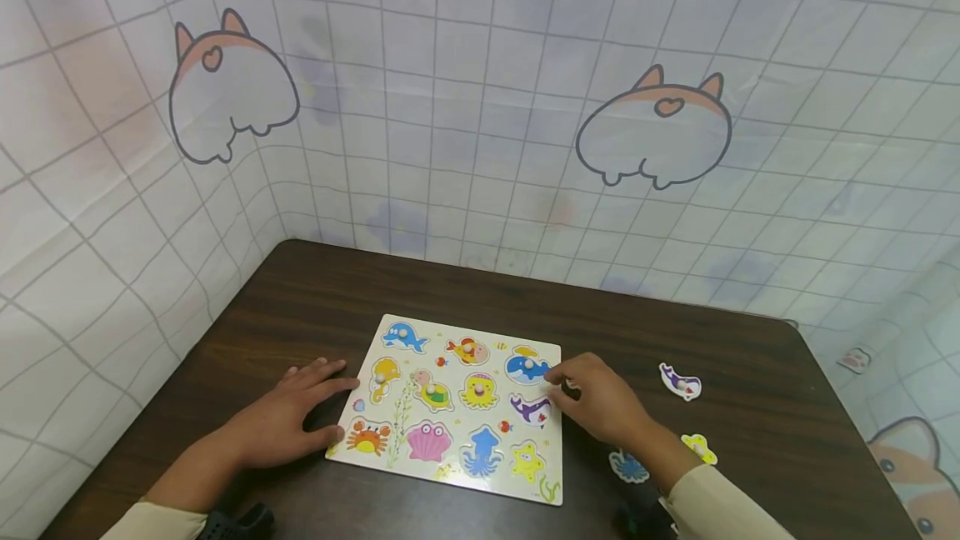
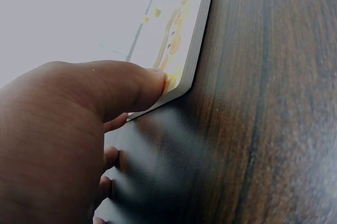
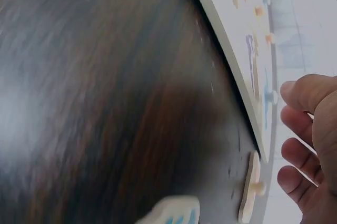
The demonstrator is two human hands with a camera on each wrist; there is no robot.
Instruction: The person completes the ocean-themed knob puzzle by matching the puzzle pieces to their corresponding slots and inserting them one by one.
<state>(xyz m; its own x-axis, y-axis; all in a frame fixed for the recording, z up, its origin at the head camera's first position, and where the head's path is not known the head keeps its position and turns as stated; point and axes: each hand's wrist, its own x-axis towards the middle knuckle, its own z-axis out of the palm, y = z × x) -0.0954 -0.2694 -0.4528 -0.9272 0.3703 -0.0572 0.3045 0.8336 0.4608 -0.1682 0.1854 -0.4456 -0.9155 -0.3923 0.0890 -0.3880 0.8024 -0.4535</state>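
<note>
A white sea-animal puzzle board point(image 1: 465, 329) lies on the table, with several knobbed pieces in it. My left hand point(image 1: 288, 415) rests at its left edge, fingers spread; in the left wrist view the thumb point(image 2: 131, 84) presses on the board's corner. By the upper right edge is my right hand point(image 1: 600, 402), fingers bent close to the blue whale piece point(image 1: 525, 368). The right wrist view shows a gap between its fingertips point(image 3: 291, 88) and the piece's knob, with nothing held. A loose piece point(image 3: 251, 190) lies beside the board, mostly hidden by the right hand in the head view.
To the right on the dark wooden table point(image 1: 750, 357) lie a purple dolphin piece point(image 1: 681, 382), a yellow star piece point(image 1: 699, 447) and a blue piece point(image 1: 628, 467). The right forearm partly covers that area. A tile-patterned cloth point(image 1: 480, 148) hangs behind the table.
</note>
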